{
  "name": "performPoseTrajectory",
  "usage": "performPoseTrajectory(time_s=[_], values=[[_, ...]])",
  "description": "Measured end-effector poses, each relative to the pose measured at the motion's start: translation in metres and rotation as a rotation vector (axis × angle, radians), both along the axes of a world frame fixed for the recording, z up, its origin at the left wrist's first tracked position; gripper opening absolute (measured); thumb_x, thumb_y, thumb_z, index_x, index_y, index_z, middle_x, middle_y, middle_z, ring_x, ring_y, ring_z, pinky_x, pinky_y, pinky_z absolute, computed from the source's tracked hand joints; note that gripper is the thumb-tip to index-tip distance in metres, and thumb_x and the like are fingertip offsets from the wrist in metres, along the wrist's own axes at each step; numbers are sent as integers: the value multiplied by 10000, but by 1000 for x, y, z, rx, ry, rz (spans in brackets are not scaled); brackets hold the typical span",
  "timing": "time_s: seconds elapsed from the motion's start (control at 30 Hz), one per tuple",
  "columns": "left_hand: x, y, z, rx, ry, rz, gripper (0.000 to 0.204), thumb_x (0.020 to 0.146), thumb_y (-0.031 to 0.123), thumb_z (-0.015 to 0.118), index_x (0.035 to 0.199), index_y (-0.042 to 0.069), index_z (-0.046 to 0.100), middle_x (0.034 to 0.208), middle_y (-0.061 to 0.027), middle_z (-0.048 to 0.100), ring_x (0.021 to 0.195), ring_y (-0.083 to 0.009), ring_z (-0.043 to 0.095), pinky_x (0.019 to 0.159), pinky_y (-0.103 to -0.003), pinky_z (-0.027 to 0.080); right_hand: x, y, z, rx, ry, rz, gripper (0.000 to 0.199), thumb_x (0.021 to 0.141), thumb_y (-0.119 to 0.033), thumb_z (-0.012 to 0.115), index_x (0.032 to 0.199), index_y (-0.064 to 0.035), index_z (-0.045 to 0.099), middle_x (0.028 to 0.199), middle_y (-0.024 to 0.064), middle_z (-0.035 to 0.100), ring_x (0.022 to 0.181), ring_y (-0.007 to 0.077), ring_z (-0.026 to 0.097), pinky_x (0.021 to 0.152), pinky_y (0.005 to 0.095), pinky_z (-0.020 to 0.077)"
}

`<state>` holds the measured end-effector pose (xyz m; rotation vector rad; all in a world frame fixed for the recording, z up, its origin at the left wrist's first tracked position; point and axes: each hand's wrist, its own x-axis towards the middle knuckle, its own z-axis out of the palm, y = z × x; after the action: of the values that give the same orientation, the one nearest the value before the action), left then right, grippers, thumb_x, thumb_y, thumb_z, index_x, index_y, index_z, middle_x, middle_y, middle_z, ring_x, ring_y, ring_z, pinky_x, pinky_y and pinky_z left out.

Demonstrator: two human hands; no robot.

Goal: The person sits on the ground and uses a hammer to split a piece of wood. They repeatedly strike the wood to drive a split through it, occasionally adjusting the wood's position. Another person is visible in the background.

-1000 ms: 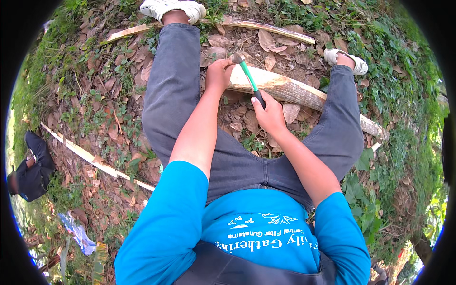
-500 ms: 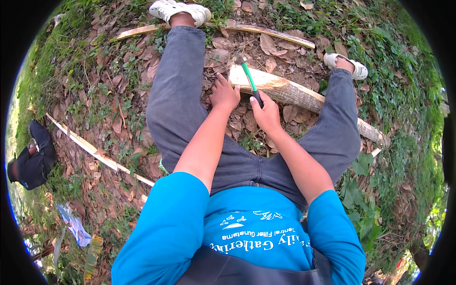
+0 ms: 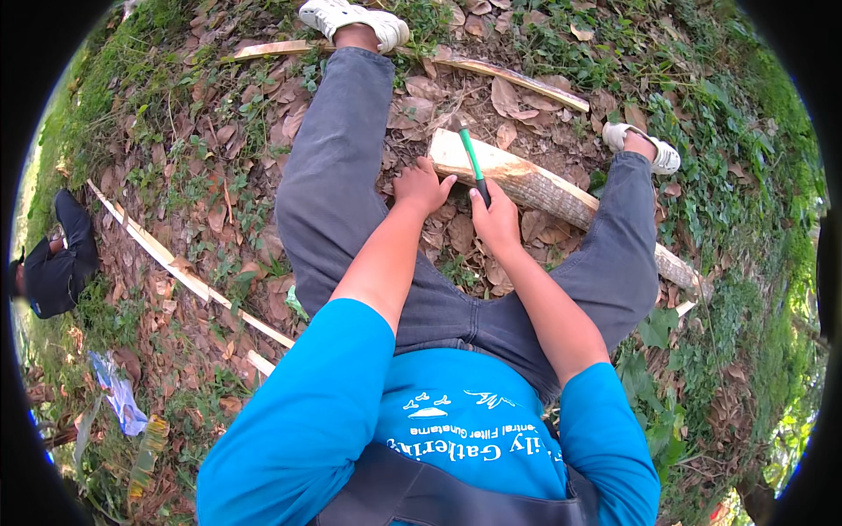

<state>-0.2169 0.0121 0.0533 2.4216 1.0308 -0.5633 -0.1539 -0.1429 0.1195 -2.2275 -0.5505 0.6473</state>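
I sit on leaf-strewn ground with my legs spread. A pale, partly stripped log [image 3: 535, 180] lies between my knees, running to the right under my right leg. My right hand [image 3: 497, 219] is shut on the black grip of a tool with a thin green shaft [image 3: 472, 153]. The shaft points up across the log's cut left end. My left hand [image 3: 421, 186] sits just left of that end with its fingers apart, touching the log's edge and holding nothing.
A long split wooden strip [image 3: 175, 272] lies on the ground to my left, and another strip [image 3: 517, 79] lies beyond the log. A dark bundle [image 3: 57, 263] sits at the far left and blue plastic litter [image 3: 118, 394] at the lower left. Grass and weeds surround the spot.
My left hand has slid from on top of the log's end down to its near edge. The right hand and the tool have shifted slightly toward me.
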Motion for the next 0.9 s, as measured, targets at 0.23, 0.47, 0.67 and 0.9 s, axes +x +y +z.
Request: performPoseTrajectory(time_s=[0.23, 0.47, 0.67, 0.9], values=[[-5, -1, 3, -36, -16, 30, 844, 925, 647, 509, 1320, -88, 375, 1218, -261, 622, 1152, -365, 607, 943, -494, 491, 4, 9, 108, 572, -62, -65, 354, 1007, -139, 591, 1333, -3, 566, 1031, 44, 699, 821, 54, 572, 724, 225, 464], [3, -1, 6, -55, -49, 1, 861, 922, 642, 519, 1341, -94, 361, 1166, -262, 650, 1103, -379, 635, 893, -498, 516, 17, -8, 9, 118, -262, 121, 357, 971, -166, 627, 1302, -35, 597, 915, 133, 705, 722, 144, 636, 689, 291, 500], [-6, 0, -3, -57, -30, 16, 847, 939, 626, 501, 1350, -100, 352, 1160, -258, 655, 1098, -372, 640, 885, -492, 522, 7, 9, 62, 375, -202, 26, 359, 983, -190, 622, 1282, 7, 599, 867, 109, 694, 681, 129, 604, 656, 291, 489], [2, -1, 7, -88, -21, -4, 805, 957, 620, 471, 1321, -88, 349, 1163, -253, 656, 1097, -370, 639, 882, -489, 522, 12, -20, -15, 156, -348, 142, 410, 959, -189, 641, 1329, -24, 582, 851, 158, 679, 690, 128, 596, 671, 299, 496]])
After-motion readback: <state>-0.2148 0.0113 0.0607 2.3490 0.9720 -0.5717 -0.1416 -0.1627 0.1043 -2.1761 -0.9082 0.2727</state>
